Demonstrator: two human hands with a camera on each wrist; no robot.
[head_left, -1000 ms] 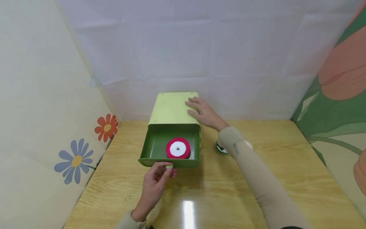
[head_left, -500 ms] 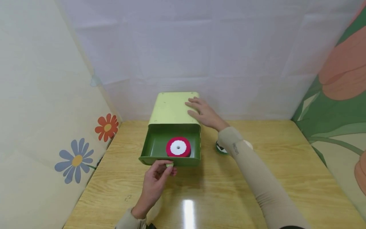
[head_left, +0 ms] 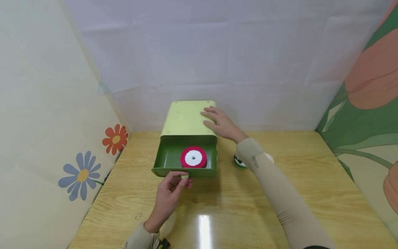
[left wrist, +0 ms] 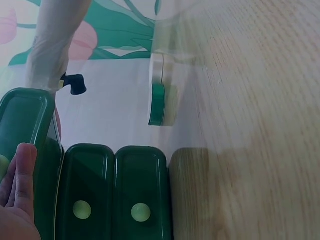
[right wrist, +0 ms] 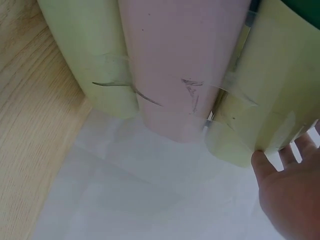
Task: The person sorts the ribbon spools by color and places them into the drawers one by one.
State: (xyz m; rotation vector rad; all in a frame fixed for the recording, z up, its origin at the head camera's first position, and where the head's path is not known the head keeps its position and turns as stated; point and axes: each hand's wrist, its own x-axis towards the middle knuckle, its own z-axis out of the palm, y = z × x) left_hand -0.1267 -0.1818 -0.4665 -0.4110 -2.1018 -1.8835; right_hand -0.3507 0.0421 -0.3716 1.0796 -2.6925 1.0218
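1. Green drawer (head_left: 168,157) juts forward from a pale yellow casing (head_left: 186,119), the top tier of a stack near the back edge of the table (head_left: 248,214), closer to its back left corner than its back right one
2. Left hand (head_left: 166,199) has its thumb and fingers clamped on the pale knob (head_left: 185,176), around the middle of the drawer's front edge
3. Right hand (head_left: 225,125) keeps its fingers apart, clamped on nothing, with fingertips touching the casing along its right edge
4. Red-and-white roll (head_left: 193,157) lies inside the drawer, close to its front edge and toward the front right corner, white face up
5. Green-edged roll (head_left: 239,162) and cream roll (head_left: 268,157) sit on the table between the stack and the right edge, partly hidden by the beige sleeve (head_left: 273,186)
6. Pink casing (right wrist: 185,60) sits under the top tier, and two lower drawer fronts (left wrist: 85,185) show in the left wrist view
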